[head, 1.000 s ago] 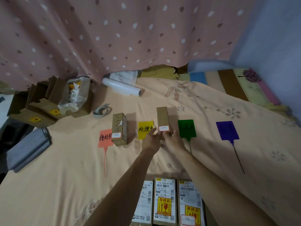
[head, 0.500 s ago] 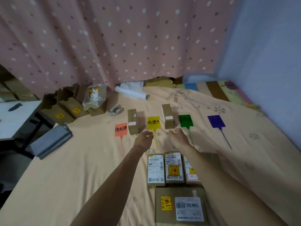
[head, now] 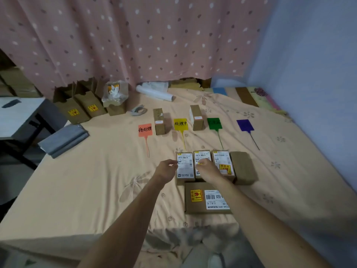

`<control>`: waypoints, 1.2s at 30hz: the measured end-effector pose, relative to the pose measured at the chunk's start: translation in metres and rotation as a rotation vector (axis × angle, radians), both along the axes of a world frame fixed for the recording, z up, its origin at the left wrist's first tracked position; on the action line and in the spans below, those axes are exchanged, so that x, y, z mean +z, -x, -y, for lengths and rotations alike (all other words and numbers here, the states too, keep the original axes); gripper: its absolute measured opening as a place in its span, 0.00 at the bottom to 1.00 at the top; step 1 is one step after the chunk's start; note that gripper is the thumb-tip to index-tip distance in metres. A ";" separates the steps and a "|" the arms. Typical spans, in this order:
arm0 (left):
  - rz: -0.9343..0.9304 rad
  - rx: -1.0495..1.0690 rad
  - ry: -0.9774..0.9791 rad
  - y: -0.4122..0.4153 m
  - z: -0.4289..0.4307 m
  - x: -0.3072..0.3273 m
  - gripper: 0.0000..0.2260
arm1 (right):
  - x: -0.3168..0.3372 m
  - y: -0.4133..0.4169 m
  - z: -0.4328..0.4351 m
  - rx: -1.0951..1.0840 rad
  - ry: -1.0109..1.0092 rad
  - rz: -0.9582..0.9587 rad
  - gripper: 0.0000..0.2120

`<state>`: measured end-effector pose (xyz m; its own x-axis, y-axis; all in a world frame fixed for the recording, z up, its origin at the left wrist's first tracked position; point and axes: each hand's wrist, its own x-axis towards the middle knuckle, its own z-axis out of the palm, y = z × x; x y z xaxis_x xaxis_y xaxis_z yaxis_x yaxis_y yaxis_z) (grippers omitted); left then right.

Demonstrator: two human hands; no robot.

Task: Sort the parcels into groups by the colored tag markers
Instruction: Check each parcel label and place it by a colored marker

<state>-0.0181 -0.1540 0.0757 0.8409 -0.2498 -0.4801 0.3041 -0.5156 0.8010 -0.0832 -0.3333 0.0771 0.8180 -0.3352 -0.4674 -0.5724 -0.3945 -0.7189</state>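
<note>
Around your work area: bedding, curtain and stored clutter.

You face a peach floral bedsheet (head: 96,180) under a pink spotted curtain (head: 135,41), with a pale blue wall (head: 313,55) to your right. Along the curtain's foot you see open cardboard cartons (head: 81,105), a crumpled plastic bag (head: 115,92) on one of them, a white roll (head: 155,93) and a tape roll (head: 138,110). Folded grey cloth (head: 63,140) lies at the bed's left edge beside a white table (head: 19,113).

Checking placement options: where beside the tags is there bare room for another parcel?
Bare bedsheet lies right of the green tag and around the purple tag. Crowded: the gaps beside the yellow tag, each holding an upright box.
</note>
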 end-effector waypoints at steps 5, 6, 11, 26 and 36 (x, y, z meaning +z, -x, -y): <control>-0.066 0.028 -0.034 0.014 -0.004 -0.028 0.18 | -0.026 0.000 -0.012 0.045 -0.035 -0.035 0.14; -0.090 0.044 -0.039 0.016 -0.003 -0.035 0.20 | -0.032 0.000 -0.013 0.052 -0.043 -0.037 0.13; -0.109 0.064 -0.072 0.029 0.014 -0.062 0.20 | -0.048 0.005 -0.020 0.091 -0.128 -0.005 0.17; -0.145 0.384 0.088 0.033 0.028 -0.062 0.20 | -0.051 -0.005 -0.024 -0.032 -0.338 0.136 0.18; -0.002 0.492 0.138 0.028 0.024 -0.005 0.15 | -0.005 -0.007 -0.031 -0.008 -0.268 0.321 0.21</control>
